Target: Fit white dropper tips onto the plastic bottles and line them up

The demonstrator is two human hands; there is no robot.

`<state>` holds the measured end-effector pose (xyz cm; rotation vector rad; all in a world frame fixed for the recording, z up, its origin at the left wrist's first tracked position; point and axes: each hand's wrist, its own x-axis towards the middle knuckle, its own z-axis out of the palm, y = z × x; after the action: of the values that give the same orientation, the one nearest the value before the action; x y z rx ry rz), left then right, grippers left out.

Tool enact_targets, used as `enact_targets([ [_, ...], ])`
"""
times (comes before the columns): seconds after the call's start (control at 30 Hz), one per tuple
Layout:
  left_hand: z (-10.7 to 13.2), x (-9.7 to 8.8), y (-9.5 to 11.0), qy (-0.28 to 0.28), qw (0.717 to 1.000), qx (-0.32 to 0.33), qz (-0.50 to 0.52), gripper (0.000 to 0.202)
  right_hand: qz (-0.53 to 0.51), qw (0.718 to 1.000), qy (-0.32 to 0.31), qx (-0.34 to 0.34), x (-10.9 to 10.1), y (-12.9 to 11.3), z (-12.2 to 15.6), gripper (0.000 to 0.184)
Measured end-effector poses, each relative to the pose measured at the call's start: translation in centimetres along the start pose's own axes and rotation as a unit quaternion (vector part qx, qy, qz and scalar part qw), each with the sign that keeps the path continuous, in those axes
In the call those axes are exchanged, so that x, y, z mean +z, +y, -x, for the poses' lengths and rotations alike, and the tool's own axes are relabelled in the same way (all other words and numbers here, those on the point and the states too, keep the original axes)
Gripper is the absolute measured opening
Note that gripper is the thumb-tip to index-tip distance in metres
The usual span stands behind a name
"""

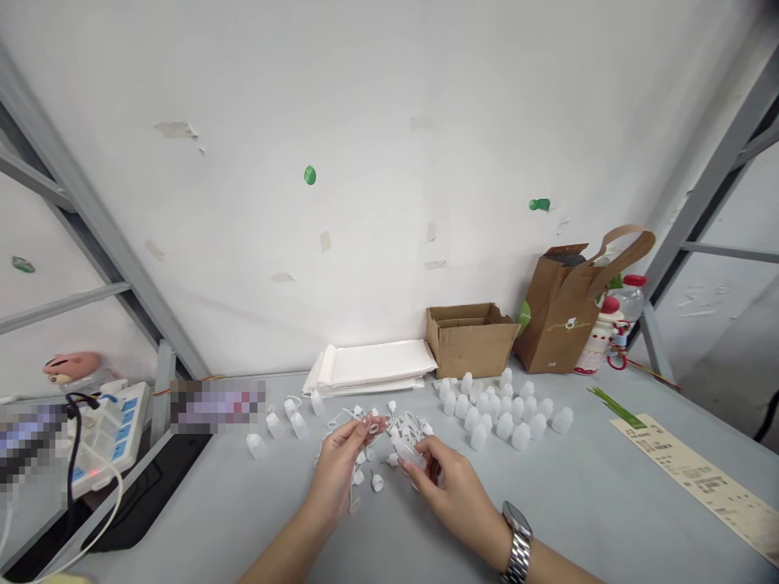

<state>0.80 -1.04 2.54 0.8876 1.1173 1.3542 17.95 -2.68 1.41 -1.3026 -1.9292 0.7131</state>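
My left hand (342, 464) is closed in a pinch on a thin white cord loop (374, 428). In my right hand (454, 491), thumb and fingers close round a small translucent white bottle (409, 453), which lies tilted with its top toward the left hand. Around and behind both hands spreads a heap of white caps with cords (414, 426). One loose white cap (377, 483) sits on the table just below the hands. Whether the held cord joins the bottle is too small to tell.
Several small translucent bottles (504, 426) stand at the right, others (299, 426) at the left with cords. Behind are white flat packs (377, 365), a cardboard box (475, 349) and a brown paper bag (557, 324). A power strip (131, 438) sits far left, a printed paper strip (694, 478) right.
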Motion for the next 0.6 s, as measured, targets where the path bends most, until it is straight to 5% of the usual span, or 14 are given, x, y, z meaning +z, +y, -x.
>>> enact_targets([
  [0.33,0.84,0.67,-0.17,-0.102,0.993,0.008,-0.061,0.033,0.001,1.000,-0.012,-0.027,-0.08,-0.25,0.18,0.019],
  [0.6,0.90,0.52,-0.22,-0.110,0.991,0.013,-0.071,0.030,0.014,1.000,-0.010,-0.027,0.19,-0.08,0.30,0.019],
])
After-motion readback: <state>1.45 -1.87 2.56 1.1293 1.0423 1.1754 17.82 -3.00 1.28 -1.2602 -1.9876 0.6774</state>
